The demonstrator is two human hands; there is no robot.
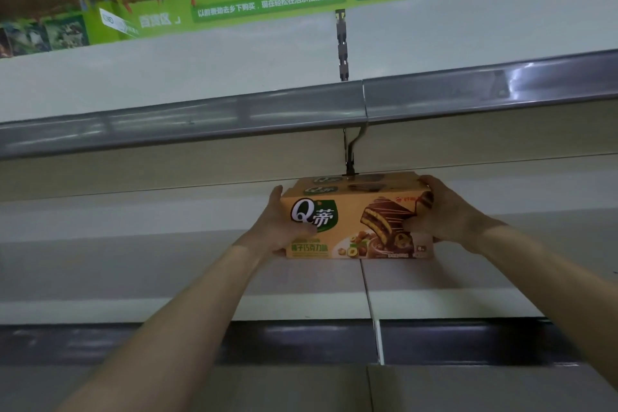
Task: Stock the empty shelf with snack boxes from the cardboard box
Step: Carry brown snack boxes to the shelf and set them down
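Observation:
An orange snack box (357, 224) with a chocolate-cake picture stands upright on the white shelf (167, 264), over the seam between two shelf panels. Behind it stand two more of the same boxes (347, 182), only their tops showing. My left hand (284, 221) grips the front box's left end, thumb across its face. My right hand (438, 211) grips its right end, fingers over the top corner. The cardboard box is out of view.
A grey price rail (234, 117) of the shelf above hangs close over the boxes, with a metal bracket (351, 154) right above them. A dark rail (468, 341) edges the shelf's front. White shelf surface stretches left and right of the boxes.

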